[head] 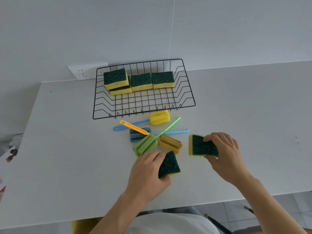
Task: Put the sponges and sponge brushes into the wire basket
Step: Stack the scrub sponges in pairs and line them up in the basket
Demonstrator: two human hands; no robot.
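A black wire basket (189, 85) stands at the back of the white table and holds several green-and-yellow sponges (141, 80) along its far side. In front of it lie several sponge brushes: a yellow head on a blue handle (159, 117), a blue one (137, 136), a green one (146, 146) and an ochre one on an orange handle (170, 144), their handles crossing. My left hand (146, 173) grips a green-and-yellow sponge (169, 165) near the table's front. My right hand (225, 152) grips another such sponge (201, 146) to the right of the brushes.
A white wall socket (82, 72) sits behind the basket's left corner. The table's front edge (168, 209) runs just below my hands. Papers or packaging (8, 159) lie off the left edge. Tiled floor (278, 211) and a chair leg show at lower right.
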